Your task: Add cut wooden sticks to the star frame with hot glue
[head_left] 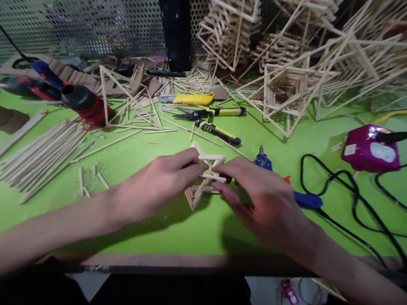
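Pinches a small stick frame [212, 178] with left hand [155, 178] and right hand [267, 195], close together, near the front edge of the green table [184, 237]; seems partly built, with several sticks joined and loose sticks [41, 156] lying unjoined at left

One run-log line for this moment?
left hand: gripping small stick frame; right hand: touching its right side; nearby: yellow cutter, pliers, blue corded tool; surface: green table

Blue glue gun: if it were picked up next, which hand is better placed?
Probably the right hand: the blue glue gun lies close beside it, partly hidden by that hand. The left hand is at the small stick frame, on the side away from the gun.
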The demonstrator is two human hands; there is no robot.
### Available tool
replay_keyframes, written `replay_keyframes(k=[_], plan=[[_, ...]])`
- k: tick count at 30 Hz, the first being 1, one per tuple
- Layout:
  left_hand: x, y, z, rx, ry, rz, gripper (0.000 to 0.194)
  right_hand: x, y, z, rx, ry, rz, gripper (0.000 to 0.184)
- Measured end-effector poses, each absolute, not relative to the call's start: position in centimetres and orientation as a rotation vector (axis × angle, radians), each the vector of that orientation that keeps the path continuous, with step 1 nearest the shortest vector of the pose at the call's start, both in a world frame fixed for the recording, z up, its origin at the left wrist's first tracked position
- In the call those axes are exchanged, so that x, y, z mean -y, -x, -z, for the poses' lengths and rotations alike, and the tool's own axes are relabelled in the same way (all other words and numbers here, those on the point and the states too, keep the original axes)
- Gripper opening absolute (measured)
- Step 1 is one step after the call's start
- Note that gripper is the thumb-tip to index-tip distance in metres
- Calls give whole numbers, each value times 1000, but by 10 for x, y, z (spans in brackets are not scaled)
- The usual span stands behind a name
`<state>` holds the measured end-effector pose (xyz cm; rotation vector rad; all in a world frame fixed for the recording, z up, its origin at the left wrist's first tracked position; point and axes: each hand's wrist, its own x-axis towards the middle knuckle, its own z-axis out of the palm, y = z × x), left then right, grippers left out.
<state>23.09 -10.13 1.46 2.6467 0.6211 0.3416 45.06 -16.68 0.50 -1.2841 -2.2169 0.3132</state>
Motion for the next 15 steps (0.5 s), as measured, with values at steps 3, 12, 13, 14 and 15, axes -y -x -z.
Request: replay_keyframes(k=[3, 12, 13, 14, 15], plan=[[95, -226, -15, -621, -2666, -326, 28, 165, -454, -5, 2275, 1285, -326, 20], [73, -192, 14, -801, -2558, -147, 104, 197, -535, 18, 2313, 1767, -44, 34], [76, -191, 21, -818, -2536, -135, 108, 201, -543, 22, 2340, 1805, -24, 38], [79, -191, 26, -822, -2525, -128, 109, 206, -548, 25, 2367, 1828, -14, 41], [81, -192, 31, -820, -2520, -129, 107, 209, -552, 28, 2395, 1842, -17, 45]])
